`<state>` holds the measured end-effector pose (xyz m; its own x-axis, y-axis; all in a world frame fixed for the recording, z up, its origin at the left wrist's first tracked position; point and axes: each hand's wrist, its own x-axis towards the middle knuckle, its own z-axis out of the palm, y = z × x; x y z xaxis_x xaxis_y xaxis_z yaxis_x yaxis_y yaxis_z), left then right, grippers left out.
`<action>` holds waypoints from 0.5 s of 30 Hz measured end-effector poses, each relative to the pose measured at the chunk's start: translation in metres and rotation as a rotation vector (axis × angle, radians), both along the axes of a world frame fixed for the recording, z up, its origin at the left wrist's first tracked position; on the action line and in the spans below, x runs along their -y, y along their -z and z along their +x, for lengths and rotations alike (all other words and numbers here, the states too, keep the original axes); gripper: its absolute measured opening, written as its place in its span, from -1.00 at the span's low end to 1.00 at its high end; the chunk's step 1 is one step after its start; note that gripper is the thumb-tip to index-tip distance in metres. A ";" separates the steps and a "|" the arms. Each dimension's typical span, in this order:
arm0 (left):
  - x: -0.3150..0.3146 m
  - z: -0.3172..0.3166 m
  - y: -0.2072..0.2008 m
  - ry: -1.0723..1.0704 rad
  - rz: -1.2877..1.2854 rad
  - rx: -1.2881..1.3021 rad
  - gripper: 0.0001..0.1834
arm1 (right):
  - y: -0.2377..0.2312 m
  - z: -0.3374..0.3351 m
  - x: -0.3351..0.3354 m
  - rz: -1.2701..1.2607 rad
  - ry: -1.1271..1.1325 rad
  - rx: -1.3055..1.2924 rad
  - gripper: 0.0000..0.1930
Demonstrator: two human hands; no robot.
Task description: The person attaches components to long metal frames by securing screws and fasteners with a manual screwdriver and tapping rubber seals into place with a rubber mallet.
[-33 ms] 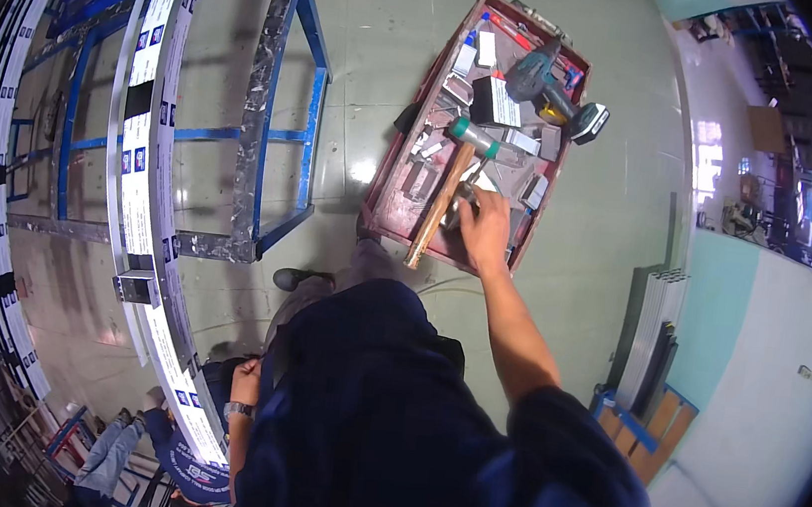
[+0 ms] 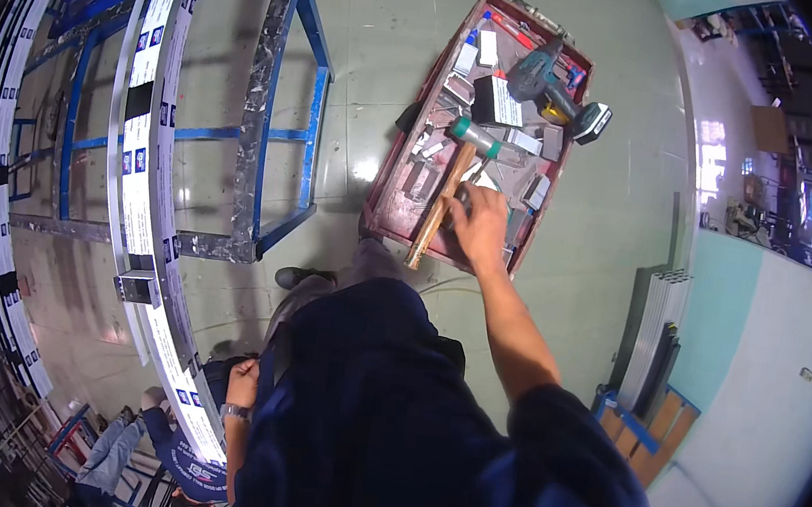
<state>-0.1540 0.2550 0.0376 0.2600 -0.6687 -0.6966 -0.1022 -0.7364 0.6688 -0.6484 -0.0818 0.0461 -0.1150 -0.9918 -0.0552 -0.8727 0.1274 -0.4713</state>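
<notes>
My right hand (image 2: 480, 226) reaches over the near end of a reddish tool tray (image 2: 396, 220). Its fingers are apart, and one fingertip lies at the wooden handle (image 2: 439, 209) of a mallet. Something dark shows under the fingers, mostly hidden. The mallet's green-ringed head (image 2: 476, 136) lies farther up the tray. Beyond it, a teal and black cordless drill (image 2: 543, 81) rests across a dark box with a white label (image 2: 498, 102). Low at my left side, my left hand (image 2: 243, 381), with a watch on the wrist, is closed; what its fingers hold, if anything, is hidden.
Long film-wrapped profiles (image 2: 141, 183) run along my left, over a blue and black metal frame (image 2: 259, 117). Another person in a navy shirt (image 2: 197, 460) is low at the left. Upright profiles (image 2: 652, 332) lean at the right by a slatted wooden piece (image 2: 664, 433).
My right hand has shifted slightly left, its fingers spreading toward the mallet's handle. The left hand has barely moved.
</notes>
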 end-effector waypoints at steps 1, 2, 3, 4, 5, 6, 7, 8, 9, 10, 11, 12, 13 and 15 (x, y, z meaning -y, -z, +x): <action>0.016 0.003 -0.026 0.032 0.047 -0.053 -0.59 | 0.005 0.009 0.006 -0.024 -0.081 -0.051 -0.40; 0.027 0.005 -0.048 0.058 0.096 -0.108 -0.57 | 0.010 0.019 0.012 -0.048 -0.167 -0.105 -0.27; 0.038 0.002 -0.070 0.071 0.121 -0.086 -0.56 | 0.017 0.026 0.018 -0.040 -0.169 -0.096 -0.27; 0.044 -0.001 -0.083 0.075 0.143 -0.062 -0.54 | 0.026 0.036 0.028 -0.055 -0.219 -0.216 -0.14; 0.043 0.004 -0.086 0.119 0.139 -0.022 -0.54 | 0.034 0.042 0.038 -0.072 -0.268 -0.339 -0.01; 0.045 0.003 -0.092 0.106 0.143 -0.014 -0.54 | 0.046 0.044 0.046 -0.073 -0.281 -0.329 -0.01; 0.052 0.001 -0.099 0.193 0.079 0.079 -0.56 | 0.057 0.045 0.051 -0.015 -0.317 -0.328 0.05; 0.059 0.000 -0.105 0.284 0.014 0.171 -0.57 | 0.066 0.043 0.053 0.044 -0.349 -0.331 0.10; 0.064 -0.001 -0.113 0.365 0.039 0.332 -0.65 | 0.059 0.043 0.056 0.075 -0.362 -0.276 0.03; 0.077 -0.008 -0.124 0.355 0.038 0.332 -0.65 | 0.047 0.041 0.055 0.040 -0.318 -0.177 -0.06; 0.092 -0.018 -0.138 0.334 0.022 0.415 -0.67 | 0.037 0.043 0.053 0.021 -0.261 -0.116 -0.09; 0.106 -0.026 -0.151 0.306 0.012 0.497 -0.70 | 0.020 0.049 0.050 0.005 -0.211 -0.053 -0.13; 0.124 -0.026 -0.158 0.300 -0.023 0.450 -0.73 | 0.002 0.053 0.049 0.074 -0.150 0.195 -0.13; 0.172 -0.036 -0.180 0.290 -0.150 0.323 -0.84 | -0.013 0.060 0.034 0.216 -0.052 0.782 -0.11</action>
